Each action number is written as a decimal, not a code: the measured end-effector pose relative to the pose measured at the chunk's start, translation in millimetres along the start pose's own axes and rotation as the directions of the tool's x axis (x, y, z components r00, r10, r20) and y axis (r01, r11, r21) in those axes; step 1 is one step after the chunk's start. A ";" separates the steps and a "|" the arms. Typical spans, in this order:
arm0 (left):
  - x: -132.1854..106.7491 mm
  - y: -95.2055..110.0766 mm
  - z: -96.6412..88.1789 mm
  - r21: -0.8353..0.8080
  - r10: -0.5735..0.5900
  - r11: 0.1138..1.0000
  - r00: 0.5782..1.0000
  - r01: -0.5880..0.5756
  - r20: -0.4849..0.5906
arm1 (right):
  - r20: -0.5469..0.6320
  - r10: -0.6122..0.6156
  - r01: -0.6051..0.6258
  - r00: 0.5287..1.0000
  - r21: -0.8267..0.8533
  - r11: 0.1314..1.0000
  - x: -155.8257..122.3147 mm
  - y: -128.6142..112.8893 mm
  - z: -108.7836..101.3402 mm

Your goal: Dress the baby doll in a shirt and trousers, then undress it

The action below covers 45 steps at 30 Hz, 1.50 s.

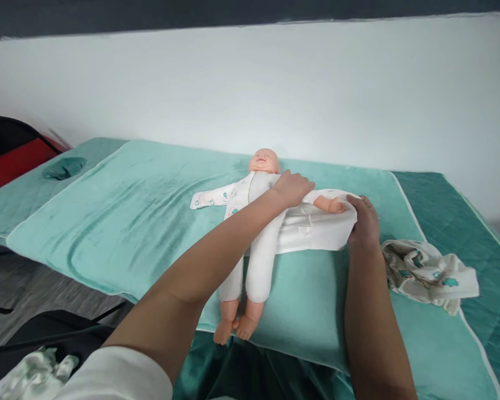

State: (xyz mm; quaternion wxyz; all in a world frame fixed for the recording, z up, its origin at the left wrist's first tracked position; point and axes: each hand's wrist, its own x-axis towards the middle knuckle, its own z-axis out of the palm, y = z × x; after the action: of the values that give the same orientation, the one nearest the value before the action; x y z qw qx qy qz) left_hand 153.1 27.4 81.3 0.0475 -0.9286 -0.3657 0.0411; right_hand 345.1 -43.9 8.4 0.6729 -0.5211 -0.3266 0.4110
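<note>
A baby doll [263,162] lies on its back on a teal towel [141,205], head toward the wall, bare feet at the near edge. It wears white trousers and a patterned white top, open on one side. My left hand [292,187] rests closed on the doll's chest and shoulder, gripping the garment there. My right hand [363,222] pinches the spread-out white flap of the garment [316,230] beside the doll's bare arm [330,204].
A crumpled patterned cloth [429,273] lies on the towel to the right. The towel covers a teal quilted massage table [454,211] with a face hole [63,168] at far left. A white wall stands behind. A red and black chair [12,153] is at left.
</note>
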 end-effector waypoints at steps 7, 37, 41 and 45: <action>-7.1 4.2 -5.2 0.040 -0.035 0.999 0.998 0.033 0.051 | -0.006 -0.113 0.111 0.994 0.223 0.969 -4.3 -5.9 3.4; -16.9 -53.9 0.2 -0.646 -0.081 0.754 0.960 -0.116 -0.266 | 0.755 0.037 -0.075 0.655 0.015 0.997 -75.4 -2.4 60.6; -33.5 -77.7 9.9 -0.648 -0.244 0.759 0.896 -0.062 -0.371 | 0.845 0.026 -0.040 0.534 -0.006 0.999 -79.6 -3.3 60.9; -51.5 -85.2 19.7 -0.686 -0.412 0.724 0.845 0.077 -0.341 | 0.802 -0.019 0.055 0.597 -0.018 0.998 -78.2 -0.2 59.7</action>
State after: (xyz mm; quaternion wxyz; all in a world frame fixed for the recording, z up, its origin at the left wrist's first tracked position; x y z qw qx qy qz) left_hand 55.8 55.4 74.0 -0.1839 -0.8086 -0.4571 -0.3216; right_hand 258.2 -88.0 22.3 0.4529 -0.2883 -0.6125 0.5802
